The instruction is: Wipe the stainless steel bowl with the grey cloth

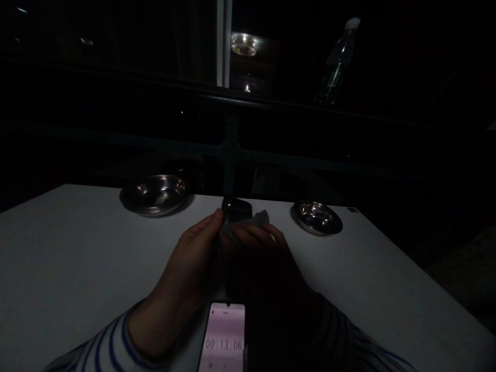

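Observation:
In the dim head view my left hand [188, 268] is closed, its thumb pressed at the near left edge of a dark glossy object [237, 208] with rounded corners. Too little light falls on that object to tell its kind. My right hand [267, 258] lies in deep shadow beside it, fingers curled over a pale grey crumpled cloth [262, 217] that touches the object's near side. Both hands meet above the middle of the white table [77, 258]. Below them, a phone [225, 336] with a lit screen displays a running-time figure, 00:13:06.
Stacked shallow metal bowls [155, 195] sit near the far edge on the left. Another metal bowl [318, 218] stands at the far right. Beyond the table is a dark window with a pale frame post [223, 44], and a clear bottle [337, 64] shows at upper right.

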Available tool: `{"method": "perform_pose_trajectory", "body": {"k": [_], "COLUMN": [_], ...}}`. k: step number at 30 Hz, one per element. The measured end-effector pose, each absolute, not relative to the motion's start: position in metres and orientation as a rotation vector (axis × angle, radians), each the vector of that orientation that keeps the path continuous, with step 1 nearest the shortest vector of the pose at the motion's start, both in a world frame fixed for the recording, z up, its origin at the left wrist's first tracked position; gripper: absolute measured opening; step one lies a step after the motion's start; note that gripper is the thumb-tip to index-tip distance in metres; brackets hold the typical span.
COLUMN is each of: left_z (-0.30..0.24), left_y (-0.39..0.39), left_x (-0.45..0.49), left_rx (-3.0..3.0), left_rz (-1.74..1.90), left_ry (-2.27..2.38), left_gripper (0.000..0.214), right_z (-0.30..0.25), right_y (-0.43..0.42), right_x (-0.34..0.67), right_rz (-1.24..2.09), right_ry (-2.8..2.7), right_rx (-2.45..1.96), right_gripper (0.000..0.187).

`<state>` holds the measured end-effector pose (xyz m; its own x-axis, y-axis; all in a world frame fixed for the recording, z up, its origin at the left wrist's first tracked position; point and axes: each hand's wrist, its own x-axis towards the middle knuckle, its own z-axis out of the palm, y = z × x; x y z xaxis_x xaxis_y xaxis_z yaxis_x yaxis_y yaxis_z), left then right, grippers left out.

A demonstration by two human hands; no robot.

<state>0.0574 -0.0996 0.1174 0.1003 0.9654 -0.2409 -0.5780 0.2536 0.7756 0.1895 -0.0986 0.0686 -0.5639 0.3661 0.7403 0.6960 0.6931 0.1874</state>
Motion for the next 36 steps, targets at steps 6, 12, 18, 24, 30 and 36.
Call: {"method": "perform_pose_trajectory", "body": {"k": [6,12,18,24,30,36], "left_z": [0.113,0.110,0.112,0.112,0.113,0.110], "left_y": [-0.110,-0.108,-0.102,-0.106,-0.109,-0.104], "left_x": [0.064,0.064,0.060,0.059,0.063,0.061], "left_rx": [0.740,0.770,0.755,0.854,0.986,0.982], "left_rz": [1.205,1.117,1.140,1.086,1.056,1.061], "left_ry": [0.823,0.784,0.760,0.754,0.795,0.785], "left_gripper": [0.019,0.022,0.018,0.017,0.012,0.015], "right_z": [0.080,0.085,0.081,0.092,0.092,0.094], "right_y": [-0.095,-0.093,-0.098,-0.095,-0.080,-0.087], "right_x": [0.200,0.208,0.204,0.212,0.230,0.222], "right_rz": [-0.479,-0.392,-0.520,-0.492,-0.178,-0.301], "right_ry": [-2.173,-2.237,-2.251,-2.201,-2.053,-2.160], "right_rx": [-0.957,-1.038,-0.806,-0.854,-1.079,-1.069], "right_gripper": [0.039,0.040,0.040,0.039,0.037,0.036]}}
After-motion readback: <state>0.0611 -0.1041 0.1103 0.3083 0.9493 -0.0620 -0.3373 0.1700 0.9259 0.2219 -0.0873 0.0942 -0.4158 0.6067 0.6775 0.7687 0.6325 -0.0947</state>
